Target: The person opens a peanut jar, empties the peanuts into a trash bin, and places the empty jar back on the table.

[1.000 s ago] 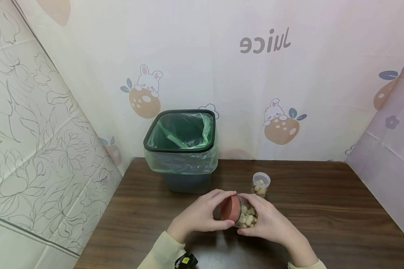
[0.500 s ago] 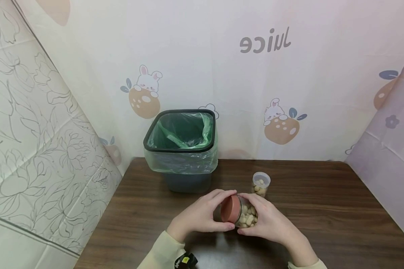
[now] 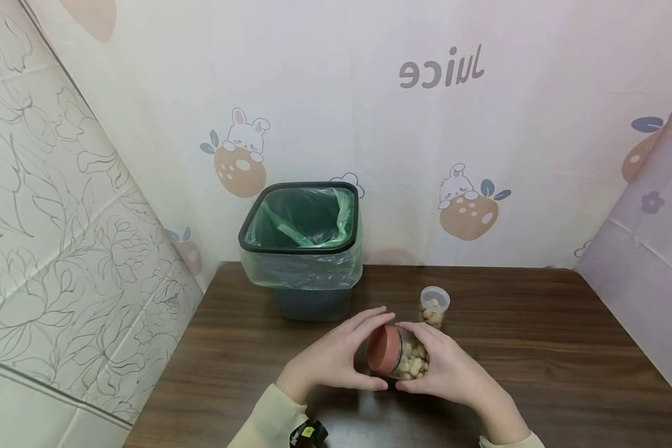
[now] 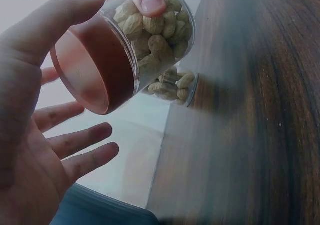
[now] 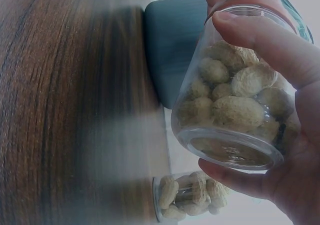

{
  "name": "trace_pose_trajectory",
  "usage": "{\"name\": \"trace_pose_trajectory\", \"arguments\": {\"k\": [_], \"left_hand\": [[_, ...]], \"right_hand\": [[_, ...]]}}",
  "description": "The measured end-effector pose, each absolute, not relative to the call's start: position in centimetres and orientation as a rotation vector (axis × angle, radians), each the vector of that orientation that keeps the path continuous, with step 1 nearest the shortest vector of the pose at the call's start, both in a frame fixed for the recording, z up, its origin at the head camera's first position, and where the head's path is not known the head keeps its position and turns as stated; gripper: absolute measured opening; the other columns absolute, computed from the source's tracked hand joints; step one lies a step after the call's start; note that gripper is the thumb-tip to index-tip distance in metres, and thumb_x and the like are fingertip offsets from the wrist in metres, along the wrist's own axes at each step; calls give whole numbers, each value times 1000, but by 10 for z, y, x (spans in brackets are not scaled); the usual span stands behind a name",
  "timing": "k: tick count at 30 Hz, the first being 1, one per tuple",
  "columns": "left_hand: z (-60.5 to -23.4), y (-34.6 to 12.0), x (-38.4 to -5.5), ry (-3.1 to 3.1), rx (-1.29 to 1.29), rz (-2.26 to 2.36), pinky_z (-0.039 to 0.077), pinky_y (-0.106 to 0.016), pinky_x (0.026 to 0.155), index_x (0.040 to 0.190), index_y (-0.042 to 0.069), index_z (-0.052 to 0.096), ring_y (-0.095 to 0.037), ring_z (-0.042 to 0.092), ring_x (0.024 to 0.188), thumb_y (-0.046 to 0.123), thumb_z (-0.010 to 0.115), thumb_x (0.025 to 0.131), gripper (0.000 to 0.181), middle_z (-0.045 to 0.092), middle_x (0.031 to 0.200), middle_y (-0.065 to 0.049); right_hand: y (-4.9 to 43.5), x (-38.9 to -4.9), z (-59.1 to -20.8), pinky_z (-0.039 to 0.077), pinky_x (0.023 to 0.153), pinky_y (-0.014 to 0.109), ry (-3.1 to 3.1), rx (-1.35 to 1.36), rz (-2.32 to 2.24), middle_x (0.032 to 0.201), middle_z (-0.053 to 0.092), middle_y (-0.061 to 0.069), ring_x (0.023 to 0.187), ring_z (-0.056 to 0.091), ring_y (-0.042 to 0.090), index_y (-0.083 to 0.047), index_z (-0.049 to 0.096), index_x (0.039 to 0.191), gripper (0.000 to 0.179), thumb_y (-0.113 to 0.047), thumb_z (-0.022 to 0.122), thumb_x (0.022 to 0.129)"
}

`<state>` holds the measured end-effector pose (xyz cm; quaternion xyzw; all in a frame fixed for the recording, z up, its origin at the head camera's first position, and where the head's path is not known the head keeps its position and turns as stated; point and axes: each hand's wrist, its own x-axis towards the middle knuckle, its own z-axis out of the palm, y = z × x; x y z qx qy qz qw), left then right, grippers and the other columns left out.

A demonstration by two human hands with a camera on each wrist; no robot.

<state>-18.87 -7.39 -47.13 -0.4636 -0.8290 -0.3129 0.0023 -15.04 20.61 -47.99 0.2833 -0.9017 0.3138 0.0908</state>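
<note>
My right hand (image 3: 453, 370) grips a clear jar of unshelled peanuts (image 5: 235, 102), which lies tilted with its reddish-brown lid (image 3: 383, 350) toward the left. Its thumb lies along the jar's side near the neck in the right wrist view. My left hand (image 3: 338, 358) is spread around the lid, fingers straight and parted; in the left wrist view its fingers (image 4: 90, 157) stand off the lid, while the thumb overlaps the lid's edge. Behind the held jar, a smaller clear tub of peanuts (image 3: 434, 305) with a translucent white rim stands on the table.
On the wooden table (image 3: 537, 348), at the back left, stands a dark square bin (image 3: 313, 305) lined with a green plastic bag. Patterned cloth walls (image 3: 336, 93) rise behind and on both sides.
My left hand's fingers and thumb have loosened and spread away from the lid. The right hand and the jar stay nearly where they were.
</note>
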Motion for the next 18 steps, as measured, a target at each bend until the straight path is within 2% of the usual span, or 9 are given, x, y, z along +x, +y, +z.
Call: {"name": "trace_pose_trajectory", "arguments": {"k": [4, 11, 18], "left_hand": [[-471, -75, -190, -2579, -1464, -978, 42, -46, 123, 172, 39, 27, -18, 34, 161, 51, 93, 85, 110, 24, 179, 7], [-471, -77, -191, -2513, -1521, -1006, 43, -48, 122, 168, 38, 42, -18, 34, 160, 43, 94, 86, 97, 24, 178, 10], [-471, -77, -193, -2459, -1567, -996, 43, -46, 122, 167, 35, 45, -17, 34, 160, 40, 94, 87, 95, 26, 178, 8]], "right_hand": [[206, -150, -480, 60, 97, 42, -2690, 833, 927, 139, 66, -5, 119, 66, 11, -14, 60, 148, 97, -45, 105, 68], [207, -150, -480, 61, 96, 41, -2705, 834, 943, 140, 66, -3, 118, 66, 11, -13, 60, 149, 96, -44, 105, 69], [207, -150, -480, 61, 95, 41, -2700, 834, 934, 139, 66, -3, 118, 66, 11, -12, 60, 148, 96, -41, 106, 69]]}}
